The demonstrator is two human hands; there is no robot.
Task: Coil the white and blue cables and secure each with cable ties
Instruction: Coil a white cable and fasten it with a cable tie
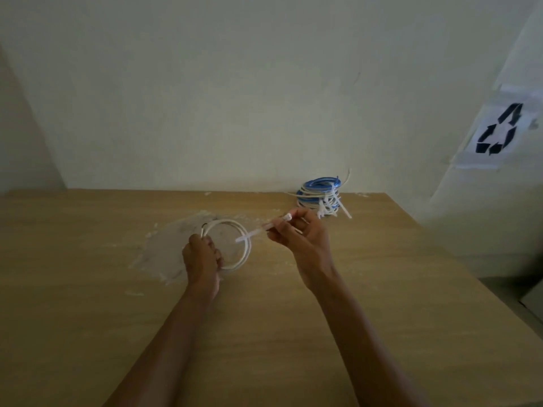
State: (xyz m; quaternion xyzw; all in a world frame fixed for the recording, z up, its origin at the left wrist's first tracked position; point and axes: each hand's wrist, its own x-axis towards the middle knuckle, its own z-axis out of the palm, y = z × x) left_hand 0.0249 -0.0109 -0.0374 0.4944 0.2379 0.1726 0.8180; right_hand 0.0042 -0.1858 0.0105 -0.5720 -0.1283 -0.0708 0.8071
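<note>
Two bare hands low over a wooden table [426, 318]. Left hand [202, 257] curled tight round the near-left side of a white cable coil [246, 248], fingers wrapped over the strands, knuckles up. Coil held as a round loop, spreading out to the right of that hand and toward the other. Cable end poking out just above the left hand's knuckles. Resting on the table or lifted just off it — cannot tell.

Right hand [299, 239] raised a little, thumb and forefinger pinching a white cable tie [258, 230] near its head, remaining fingers loosely bent beneath. Tie head up at the fingertips, tail slanting down and left from that hand, tip reaching across the coil's right edge into the open middle of the loop. Touching the strands or merely passing in front — not clear from this angle.

Beyond the right hand, just past its fingertips and toward the wall, a stack of coils [318, 198] in blue and white, already bound, with several tie tails sticking out on the side nearest the hand. Under and around the left hand, a pale scuffed patch [164, 251] on the tabletop, flakes scattered at its rim. Far off to the right of the right hand, up on the wall, a paper sheet with a black recycling sign [496, 130].
</note>
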